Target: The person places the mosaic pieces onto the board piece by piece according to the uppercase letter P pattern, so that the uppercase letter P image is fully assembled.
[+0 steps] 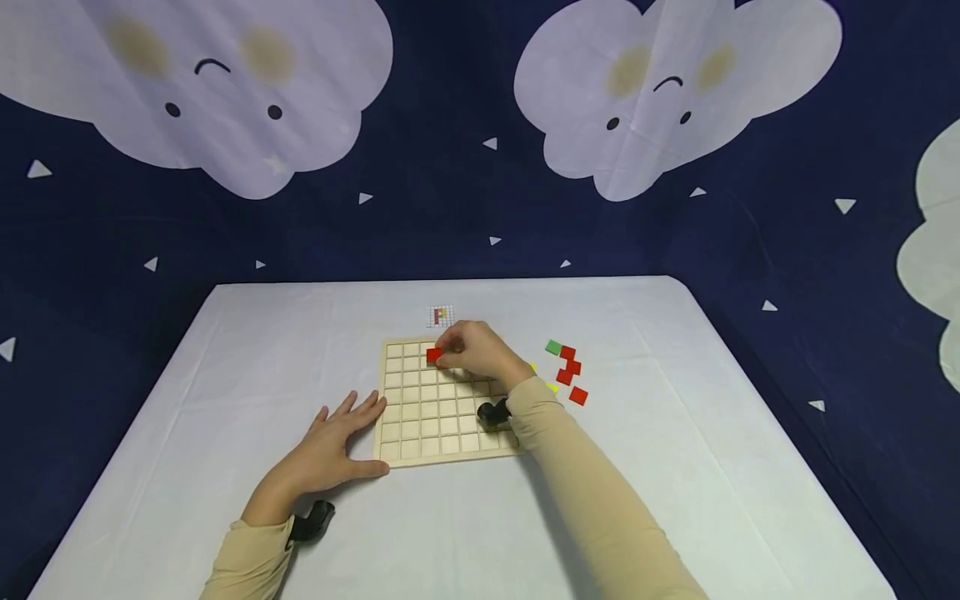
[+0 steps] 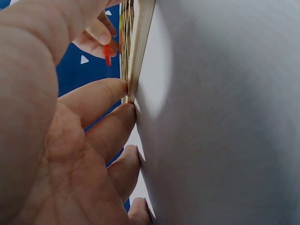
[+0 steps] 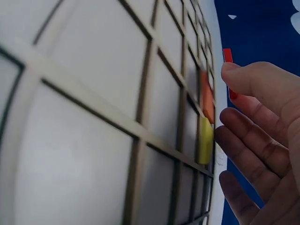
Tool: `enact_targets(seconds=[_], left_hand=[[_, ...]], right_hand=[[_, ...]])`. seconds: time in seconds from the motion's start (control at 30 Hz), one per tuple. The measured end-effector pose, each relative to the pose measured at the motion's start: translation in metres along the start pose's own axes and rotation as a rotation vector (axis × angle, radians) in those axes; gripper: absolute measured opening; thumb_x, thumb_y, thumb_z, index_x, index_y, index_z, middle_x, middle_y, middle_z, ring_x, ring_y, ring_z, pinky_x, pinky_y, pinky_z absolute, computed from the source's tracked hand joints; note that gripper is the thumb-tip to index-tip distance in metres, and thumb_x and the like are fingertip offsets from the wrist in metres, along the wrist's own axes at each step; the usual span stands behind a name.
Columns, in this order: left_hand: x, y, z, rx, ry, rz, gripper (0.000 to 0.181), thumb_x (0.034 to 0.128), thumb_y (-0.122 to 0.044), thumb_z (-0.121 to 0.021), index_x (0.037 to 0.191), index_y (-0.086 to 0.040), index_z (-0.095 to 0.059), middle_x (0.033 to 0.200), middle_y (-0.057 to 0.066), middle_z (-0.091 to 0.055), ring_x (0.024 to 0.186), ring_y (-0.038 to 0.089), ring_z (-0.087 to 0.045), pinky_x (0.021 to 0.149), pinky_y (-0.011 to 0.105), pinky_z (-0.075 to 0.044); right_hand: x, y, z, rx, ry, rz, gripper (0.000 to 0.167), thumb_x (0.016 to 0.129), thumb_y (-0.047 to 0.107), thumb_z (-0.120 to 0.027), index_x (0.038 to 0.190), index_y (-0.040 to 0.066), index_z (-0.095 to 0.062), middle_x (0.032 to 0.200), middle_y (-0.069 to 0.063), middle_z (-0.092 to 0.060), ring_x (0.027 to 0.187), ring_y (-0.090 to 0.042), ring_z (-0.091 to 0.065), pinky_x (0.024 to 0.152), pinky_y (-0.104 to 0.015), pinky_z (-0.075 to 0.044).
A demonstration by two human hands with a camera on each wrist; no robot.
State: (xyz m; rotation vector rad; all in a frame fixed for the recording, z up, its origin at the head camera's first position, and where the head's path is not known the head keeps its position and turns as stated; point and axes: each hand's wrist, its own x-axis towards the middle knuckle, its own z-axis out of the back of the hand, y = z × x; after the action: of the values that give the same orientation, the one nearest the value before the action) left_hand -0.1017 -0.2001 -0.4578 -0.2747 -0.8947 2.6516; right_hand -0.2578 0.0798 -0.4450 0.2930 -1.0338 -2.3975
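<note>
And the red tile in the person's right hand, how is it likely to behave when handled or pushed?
The red tile is probably stiff: pinched in the fingers of the right hand, it shows no bend. It is likely light, being small and thin. Laid flat and pushed, it would probably slide rather than roll, since its edges look straight.

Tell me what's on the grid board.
A reddish tile and a yellow tile, seen from the right wrist. In the head view, the right hand hides part of the board.
</note>
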Motion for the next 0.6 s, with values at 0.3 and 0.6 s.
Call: enact_targets(seconds=[0.3,0.6], left_hand=[[0.0012,0.0023,-0.0016,-0.006,0.013,0.011,0.105,0.0789,-0.048,-0.093,0.164,-0.009,-0.046,0.173,0.015,-0.036,0.164,0.053,-0.017,0.124,0.083,-0.005],[0.0012,-0.0005,0.0005,-0.004,0.007,-0.001,0.104,0.0789,-0.048,-0.094,0.163,-0.009,-0.046,0.173,0.016,-0.037,0.164,0.053,-0.018,0.124,0.083,-0.006]], right_hand=[[0.0060,0.0042,-0.0073,-0.111,0.011,0.014,0.024,0.093,0.017,-0.084,0.115,0.006,-0.081,0.115,-0.007,-0.080,0.102,-0.018,-0.072,0.095,-0.030,-0.060],[0.0062,0.0093,-0.0090,-0.157,0.008,-0.010,0.022,0.093,0.019,-0.085,0.113,0.009,-0.081,0.113,-0.004,-0.080,0.099,-0.017,-0.069,0.095,-0.034,-0.059]])
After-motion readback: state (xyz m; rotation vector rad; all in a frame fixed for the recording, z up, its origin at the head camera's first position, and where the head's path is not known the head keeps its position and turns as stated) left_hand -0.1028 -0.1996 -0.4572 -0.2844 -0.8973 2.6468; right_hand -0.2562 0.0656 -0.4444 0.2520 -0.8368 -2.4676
